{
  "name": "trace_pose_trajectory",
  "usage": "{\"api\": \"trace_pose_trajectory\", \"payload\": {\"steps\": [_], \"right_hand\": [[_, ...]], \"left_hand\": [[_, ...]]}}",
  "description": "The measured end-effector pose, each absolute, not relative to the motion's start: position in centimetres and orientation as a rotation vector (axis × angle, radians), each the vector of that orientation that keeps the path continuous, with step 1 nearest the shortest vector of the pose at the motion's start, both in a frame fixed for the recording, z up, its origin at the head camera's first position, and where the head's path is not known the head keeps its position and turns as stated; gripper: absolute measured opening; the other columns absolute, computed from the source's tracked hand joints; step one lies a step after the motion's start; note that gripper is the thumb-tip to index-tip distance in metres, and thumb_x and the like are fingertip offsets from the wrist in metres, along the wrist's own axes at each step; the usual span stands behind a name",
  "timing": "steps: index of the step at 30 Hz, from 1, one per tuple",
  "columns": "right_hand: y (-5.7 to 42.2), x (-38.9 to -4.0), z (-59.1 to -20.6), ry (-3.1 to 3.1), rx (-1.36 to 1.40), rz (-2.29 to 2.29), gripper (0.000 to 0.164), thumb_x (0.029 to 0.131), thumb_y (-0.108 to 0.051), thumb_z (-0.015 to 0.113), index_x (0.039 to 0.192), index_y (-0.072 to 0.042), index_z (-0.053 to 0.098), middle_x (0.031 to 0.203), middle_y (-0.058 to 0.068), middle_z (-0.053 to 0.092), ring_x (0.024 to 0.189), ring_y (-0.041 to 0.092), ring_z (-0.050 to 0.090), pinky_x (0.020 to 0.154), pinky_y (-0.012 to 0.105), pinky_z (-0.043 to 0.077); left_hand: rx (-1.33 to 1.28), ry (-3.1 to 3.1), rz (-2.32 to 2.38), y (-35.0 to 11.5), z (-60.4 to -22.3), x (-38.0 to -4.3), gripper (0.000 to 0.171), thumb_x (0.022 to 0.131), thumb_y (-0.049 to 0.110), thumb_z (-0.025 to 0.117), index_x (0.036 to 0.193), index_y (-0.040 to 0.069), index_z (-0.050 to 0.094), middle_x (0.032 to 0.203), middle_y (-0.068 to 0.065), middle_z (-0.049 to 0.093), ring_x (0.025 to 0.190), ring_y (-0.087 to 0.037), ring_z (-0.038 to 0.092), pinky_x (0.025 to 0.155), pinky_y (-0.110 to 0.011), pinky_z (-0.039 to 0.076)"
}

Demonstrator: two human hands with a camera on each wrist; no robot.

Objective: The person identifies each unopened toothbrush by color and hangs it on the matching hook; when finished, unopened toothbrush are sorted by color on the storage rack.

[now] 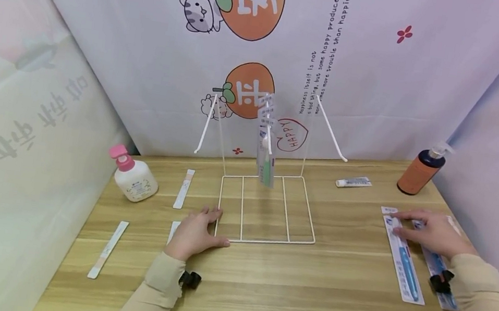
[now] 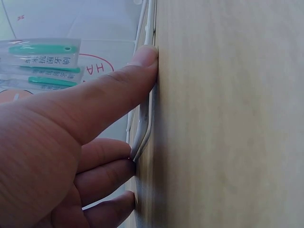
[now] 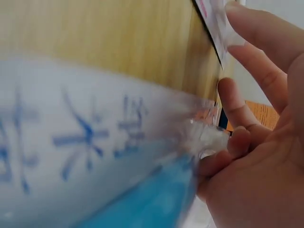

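A white wire rack (image 1: 264, 241) with hooks stands mid-table. My left hand (image 1: 194, 233) rests at its front left corner, thumb on the front wire and fingertips at the side wire. On the rack's middle hook hang several packaged toothbrushes (image 1: 267, 165) with green handles. At the right, my right hand (image 1: 437, 234) reaches over two packaged blue toothbrushes. Its thumb and forefinger are at the top of the left package (image 1: 407, 268). The other package (image 1: 438, 264) lies partly under the hand and wrist. In the right wrist view, the fingers are spread near a package edge (image 3: 213, 28).
A pink-topped white pump bottle (image 1: 136, 180) stands at the left, near several slim sachets (image 1: 107, 250). A small tube (image 1: 353, 182) lies right of the rack, and a dark pump bottle (image 1: 421, 170) stands at the back right. Printed cloth surrounds the table.
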State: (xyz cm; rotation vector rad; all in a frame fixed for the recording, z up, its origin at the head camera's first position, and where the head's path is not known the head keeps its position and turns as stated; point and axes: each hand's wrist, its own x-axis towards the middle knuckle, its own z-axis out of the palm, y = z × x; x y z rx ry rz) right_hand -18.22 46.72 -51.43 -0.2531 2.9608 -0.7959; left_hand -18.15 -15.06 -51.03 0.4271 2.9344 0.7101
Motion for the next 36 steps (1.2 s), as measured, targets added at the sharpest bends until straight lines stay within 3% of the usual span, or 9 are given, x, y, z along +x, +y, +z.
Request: {"api": "trace_pose_trajectory", "payload": {"steps": [6, 12, 18, 22, 27, 31, 36], "right_hand": [[46.1, -17.1, -51.0, 2.95, -0.228, -0.907, 0.053, 0.099, -0.037, 0.081, 0.141, -0.006, 0.072, 0.143, 0.033, 0.062, 0.129, 0.056, 0.055, 0.095, 0.068, 0.048], [45.5, -15.8, -50.2, 3.035, -0.194, -0.963, 0.051, 0.101, -0.036, 0.079, 0.146, -0.014, 0.07, 0.147, 0.029, 0.061, 0.123, 0.051, 0.059, 0.086, 0.06, 0.053], [43.8, -15.4, -48.5, 3.142, -0.238, -1.111, 0.046, 0.1, -0.025, 0.081, 0.144, -0.016, 0.072, 0.121, 0.019, 0.075, 0.09, 0.01, 0.069, 0.066, 0.023, 0.052], [41.9, -15.5, -46.8, 3.182, -0.287, -1.227, 0.044, 0.097, -0.017, 0.084, 0.14, -0.014, 0.073, 0.112, 0.011, 0.076, 0.084, -0.005, 0.067, 0.067, 0.012, 0.051], [39.1, -15.5, -44.5, 3.195, -0.365, -1.439, 0.048, 0.092, 0.002, 0.083, 0.138, -0.007, 0.072, 0.11, -0.001, 0.07, 0.091, -0.006, 0.065, 0.076, 0.005, 0.051], [37.0, -15.5, -42.7, 3.174, -0.486, -1.61, 0.053, 0.085, 0.019, 0.081, 0.134, 0.002, 0.069, 0.108, 0.003, 0.067, 0.094, 0.0, 0.065, 0.08, 0.006, 0.053], [34.3, -14.8, -40.0, 3.07, -0.605, -1.816, 0.054, 0.083, 0.025, 0.078, 0.133, 0.006, 0.068, 0.11, 0.007, 0.067, 0.093, 0.006, 0.068, 0.079, 0.012, 0.057]], "left_hand": [[0.427, 2.924, 0.701, -15.1, -51.6, -18.0, 0.092, 0.079, 0.056, 0.094, 0.153, 0.011, 0.063, 0.157, -0.027, 0.053, 0.139, -0.06, 0.05, 0.11, -0.063, 0.047], [0.455, 2.921, 0.696, -15.0, -51.6, -18.1, 0.091, 0.078, 0.055, 0.094, 0.152, 0.01, 0.064, 0.157, -0.02, 0.056, 0.142, -0.057, 0.049, 0.112, -0.063, 0.046], [0.464, 2.925, 0.697, -15.1, -51.6, -18.1, 0.091, 0.079, 0.055, 0.094, 0.151, 0.008, 0.064, 0.157, -0.018, 0.056, 0.144, -0.051, 0.05, 0.112, -0.06, 0.047], [0.462, 2.928, 0.709, -15.1, -51.5, -18.1, 0.091, 0.079, 0.055, 0.094, 0.151, 0.008, 0.064, 0.157, -0.018, 0.057, 0.144, -0.051, 0.05, 0.112, -0.06, 0.047], [0.456, 2.93, 0.711, -15.2, -51.4, -18.2, 0.09, 0.079, 0.054, 0.094, 0.151, 0.009, 0.065, 0.157, -0.017, 0.056, 0.144, -0.053, 0.049, 0.112, -0.062, 0.046], [0.452, 2.934, 0.707, -15.2, -51.3, -18.2, 0.09, 0.079, 0.055, 0.094, 0.151, 0.009, 0.065, 0.158, -0.017, 0.056, 0.143, -0.056, 0.049, 0.113, -0.064, 0.045], [0.453, 2.934, 0.711, -15.2, -51.2, -18.2, 0.091, 0.08, 0.054, 0.094, 0.152, 0.009, 0.064, 0.158, -0.019, 0.055, 0.144, -0.056, 0.048, 0.113, -0.064, 0.044]]}}
